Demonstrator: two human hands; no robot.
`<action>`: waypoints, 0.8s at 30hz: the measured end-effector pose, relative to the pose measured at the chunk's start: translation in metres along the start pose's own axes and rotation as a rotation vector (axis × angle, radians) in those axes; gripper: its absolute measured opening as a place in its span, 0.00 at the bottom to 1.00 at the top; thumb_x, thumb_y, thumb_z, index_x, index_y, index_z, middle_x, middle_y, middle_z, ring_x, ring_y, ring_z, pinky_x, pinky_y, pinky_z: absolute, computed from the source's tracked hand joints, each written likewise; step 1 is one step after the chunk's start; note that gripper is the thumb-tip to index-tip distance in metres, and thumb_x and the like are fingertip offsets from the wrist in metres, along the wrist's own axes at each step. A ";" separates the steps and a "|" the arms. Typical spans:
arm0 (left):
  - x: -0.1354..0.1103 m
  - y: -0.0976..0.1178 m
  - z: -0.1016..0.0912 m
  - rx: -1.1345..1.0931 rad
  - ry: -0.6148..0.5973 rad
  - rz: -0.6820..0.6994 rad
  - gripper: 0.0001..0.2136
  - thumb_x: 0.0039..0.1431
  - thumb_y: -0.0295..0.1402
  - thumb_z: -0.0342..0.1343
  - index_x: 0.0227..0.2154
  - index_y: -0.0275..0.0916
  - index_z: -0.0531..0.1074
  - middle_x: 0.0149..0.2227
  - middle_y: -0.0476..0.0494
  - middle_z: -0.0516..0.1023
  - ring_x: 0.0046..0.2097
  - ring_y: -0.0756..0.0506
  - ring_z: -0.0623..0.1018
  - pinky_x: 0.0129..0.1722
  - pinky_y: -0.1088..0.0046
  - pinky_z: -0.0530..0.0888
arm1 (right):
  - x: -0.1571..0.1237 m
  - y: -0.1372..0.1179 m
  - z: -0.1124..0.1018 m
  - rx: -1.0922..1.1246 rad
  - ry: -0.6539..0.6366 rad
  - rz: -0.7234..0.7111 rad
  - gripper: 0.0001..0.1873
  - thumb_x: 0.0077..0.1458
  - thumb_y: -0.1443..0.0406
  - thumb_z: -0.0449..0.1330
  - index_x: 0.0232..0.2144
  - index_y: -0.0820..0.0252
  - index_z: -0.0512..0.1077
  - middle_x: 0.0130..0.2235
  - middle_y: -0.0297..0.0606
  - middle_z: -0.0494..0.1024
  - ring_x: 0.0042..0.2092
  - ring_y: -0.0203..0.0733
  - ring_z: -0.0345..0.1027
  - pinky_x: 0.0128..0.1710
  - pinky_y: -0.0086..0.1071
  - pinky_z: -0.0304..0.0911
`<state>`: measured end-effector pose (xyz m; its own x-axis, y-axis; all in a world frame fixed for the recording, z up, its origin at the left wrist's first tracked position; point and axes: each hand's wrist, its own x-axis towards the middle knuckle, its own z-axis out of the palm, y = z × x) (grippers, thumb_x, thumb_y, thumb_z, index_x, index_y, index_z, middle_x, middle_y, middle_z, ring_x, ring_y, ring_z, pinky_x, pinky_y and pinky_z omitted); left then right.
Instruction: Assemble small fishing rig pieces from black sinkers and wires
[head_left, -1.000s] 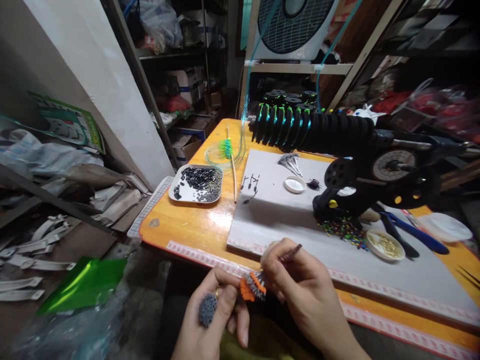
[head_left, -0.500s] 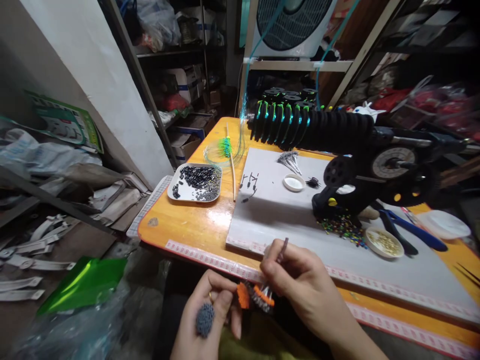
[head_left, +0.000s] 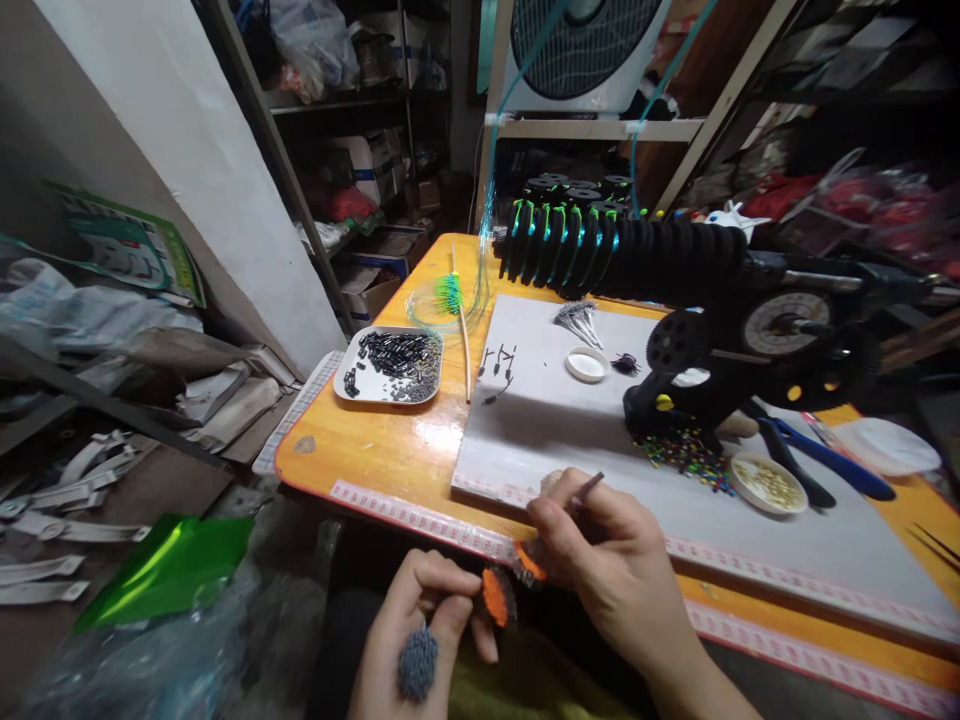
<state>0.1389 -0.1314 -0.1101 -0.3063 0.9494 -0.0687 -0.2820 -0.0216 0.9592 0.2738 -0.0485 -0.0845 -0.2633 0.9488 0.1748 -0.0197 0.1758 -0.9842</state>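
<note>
1. Off the near edge of the board (head_left: 491,465), the left hand (head_left: 420,620) pinches an orange tuft (head_left: 495,597) and holds a grey bundle (head_left: 418,664).
2. The right hand (head_left: 611,550) grips a second tuft (head_left: 530,563), now raised nearer the board.
3. Each hand thus seems to manage its own tuft.

Ahead of my right hand (head_left: 619,565): open grey board (head_left: 547,435) | left: table (head_left: 375,450) free up to white tray (head_left: 346,398) | blocked: black geared machine (head_left: 705,270), bead dish (head_left: 780,513)

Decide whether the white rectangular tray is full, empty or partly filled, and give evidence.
Partly filled: dark pieces cover much of the tray, with bare white showing beside them.
</note>
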 end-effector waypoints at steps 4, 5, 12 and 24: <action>0.001 -0.003 -0.001 -0.004 -0.034 0.064 0.09 0.62 0.41 0.61 0.30 0.43 0.75 0.25 0.54 0.72 0.28 0.52 0.75 0.32 0.78 0.69 | 0.002 -0.001 0.003 -0.051 -0.021 0.029 0.20 0.59 0.57 0.63 0.20 0.59 0.65 0.19 0.29 0.67 0.20 0.31 0.58 0.20 0.26 0.55; 0.001 -0.004 -0.002 -0.002 -0.039 0.083 0.08 0.62 0.40 0.61 0.30 0.44 0.75 0.25 0.54 0.72 0.28 0.52 0.75 0.32 0.78 0.69 | 0.002 -0.002 0.004 -0.066 -0.009 0.031 0.20 0.60 0.58 0.62 0.20 0.58 0.64 0.18 0.28 0.66 0.20 0.31 0.57 0.20 0.25 0.54; 0.002 -0.008 -0.003 0.016 0.008 0.172 0.07 0.63 0.37 0.61 0.30 0.45 0.72 0.28 0.54 0.72 0.31 0.52 0.76 0.34 0.79 0.71 | -0.003 -0.011 0.002 -0.181 0.001 -0.088 0.18 0.61 0.60 0.61 0.20 0.59 0.67 0.20 0.29 0.69 0.22 0.31 0.61 0.23 0.24 0.57; 0.004 -0.004 -0.004 0.160 0.118 0.224 0.08 0.59 0.41 0.64 0.29 0.44 0.76 0.33 0.53 0.73 0.33 0.52 0.76 0.35 0.83 0.72 | -0.005 -0.006 0.003 -0.133 0.017 0.015 0.21 0.64 0.58 0.59 0.21 0.59 0.65 0.19 0.28 0.66 0.21 0.30 0.57 0.21 0.25 0.53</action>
<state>0.1352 -0.1288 -0.1153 -0.4512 0.8833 0.1272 -0.0511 -0.1678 0.9845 0.2725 -0.0545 -0.0797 -0.2463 0.9557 0.1612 0.1126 0.1934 -0.9746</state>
